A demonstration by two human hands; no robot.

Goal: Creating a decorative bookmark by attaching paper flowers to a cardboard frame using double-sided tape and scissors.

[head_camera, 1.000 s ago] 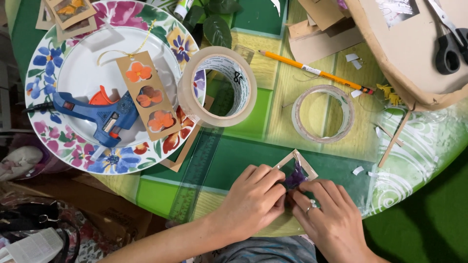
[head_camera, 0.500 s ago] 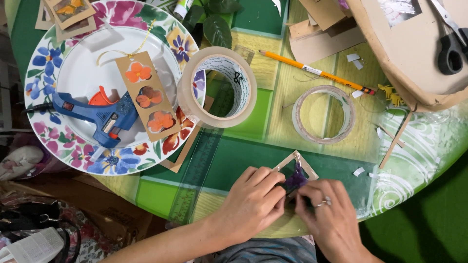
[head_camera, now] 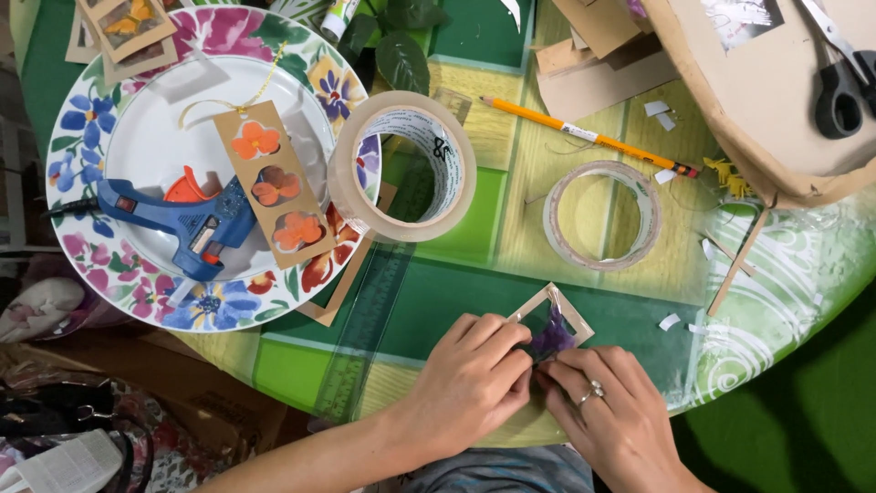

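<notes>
Both of my hands rest on a small brown card frame (head_camera: 558,314) with a purple pressed flower (head_camera: 550,339) in its window, near the front edge of the green and yellow table cover. My left hand (head_camera: 467,383) presses down on the frame's left side with bent fingers. My right hand (head_camera: 613,413), with a ring on one finger, touches the frame's lower right side with its fingertips. The lower part of the frame is hidden under my fingers.
A flowered plate (head_camera: 82,137) at the left holds a blue glue gun (head_camera: 187,222) and a card tag with orange flowers (head_camera: 271,183). Two tape rolls (head_camera: 401,164) (head_camera: 601,215), a pencil (head_camera: 593,138), a clear ruler (head_camera: 365,333), scissors (head_camera: 844,87) on cardboard.
My right hand has shifted a little, its fingers drawing closer onto the frame. My left hand keeps pressing the frame in the same place.
</notes>
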